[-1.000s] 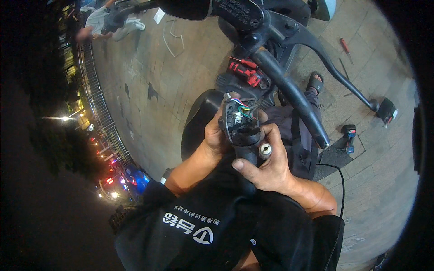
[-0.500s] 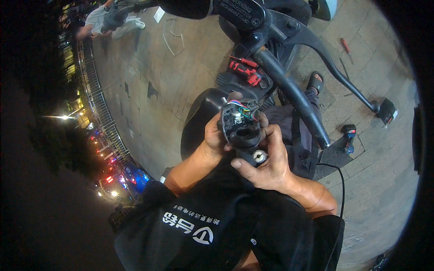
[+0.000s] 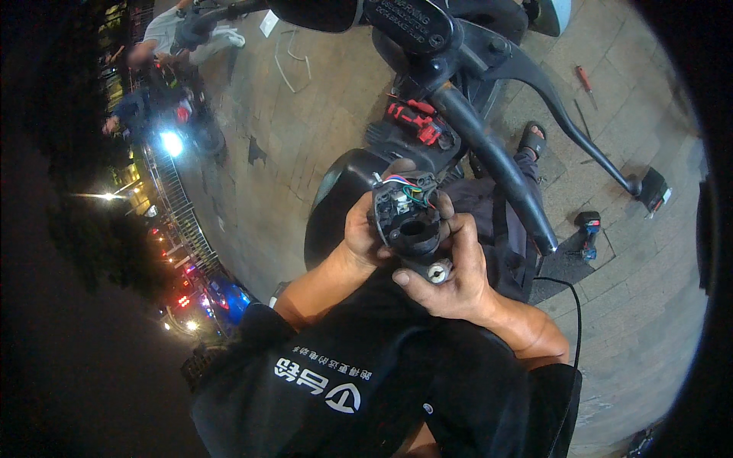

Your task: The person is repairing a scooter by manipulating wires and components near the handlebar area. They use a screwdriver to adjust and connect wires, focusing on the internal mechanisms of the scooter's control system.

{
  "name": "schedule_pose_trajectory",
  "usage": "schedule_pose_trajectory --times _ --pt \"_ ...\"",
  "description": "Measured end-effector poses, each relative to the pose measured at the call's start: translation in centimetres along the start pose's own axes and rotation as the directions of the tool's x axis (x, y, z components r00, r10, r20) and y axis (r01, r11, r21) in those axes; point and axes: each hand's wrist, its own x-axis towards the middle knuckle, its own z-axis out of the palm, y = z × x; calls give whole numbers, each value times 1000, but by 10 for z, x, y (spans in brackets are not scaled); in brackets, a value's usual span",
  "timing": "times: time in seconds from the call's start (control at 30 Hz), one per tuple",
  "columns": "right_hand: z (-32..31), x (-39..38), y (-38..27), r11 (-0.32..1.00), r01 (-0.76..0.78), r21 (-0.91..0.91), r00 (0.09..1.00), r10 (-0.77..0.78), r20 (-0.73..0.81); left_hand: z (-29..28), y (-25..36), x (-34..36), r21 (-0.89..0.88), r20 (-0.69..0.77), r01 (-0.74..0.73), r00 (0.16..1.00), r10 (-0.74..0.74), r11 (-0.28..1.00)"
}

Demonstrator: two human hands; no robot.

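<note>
Both hands hold a black handlebar switch housing (image 3: 388,229) joined to a throttle grip, above my lap. Its open side faces up and shows a round hole, with thin red, white, blue and green wires (image 3: 405,185) at the far end. My left hand (image 3: 360,233) is closed around the housing's left side. My right hand (image 3: 462,278) grips the right side, its thumb beside the pale round end (image 3: 438,272) of the grip. Parts of the fingers are hidden beneath. To the right, the bare metal handlebar (image 3: 496,164) slants down, with a black brake lever (image 3: 561,114) beyond it.
A red power tool (image 3: 416,122) lies on the scooter's footboard. A blue cordless drill (image 3: 588,233) stands on the paving at right. Farther off lies a red-handled screwdriver (image 3: 585,79). A mirror (image 3: 317,11) overhangs the top. At upper left are another person (image 3: 160,34) and a lit motorbike (image 3: 171,143).
The housing has tilted slightly in my hands, which keep their grip. A vehicle with a bright headlight has come into view at the upper left.
</note>
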Motion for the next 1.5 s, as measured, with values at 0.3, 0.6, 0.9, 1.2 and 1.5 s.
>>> schedule_pose_trajectory --times 0.3,0.6,0.9,1.2,1.5 --pt "-1 0 -1 999 -45 -22 999 46 21 17 -2 3 89 -67 -49 996 55 995" --pt "-2 3 3 998 -51 -30 997 49 -61 33 5 8 412 -170 -53 976 134 909" --pt "-13 0 3 936 212 -282 962 -251 -109 47 1 14 640 -137 -123 953 271 759" --pt "-41 -20 -11 821 554 139 833 -547 -85 63 4 1 656 -127 -135 950 285 743" --pt "-11 17 -24 882 398 251 891 -307 -335 75 -1 -2 605 -208 -73 947 245 793"
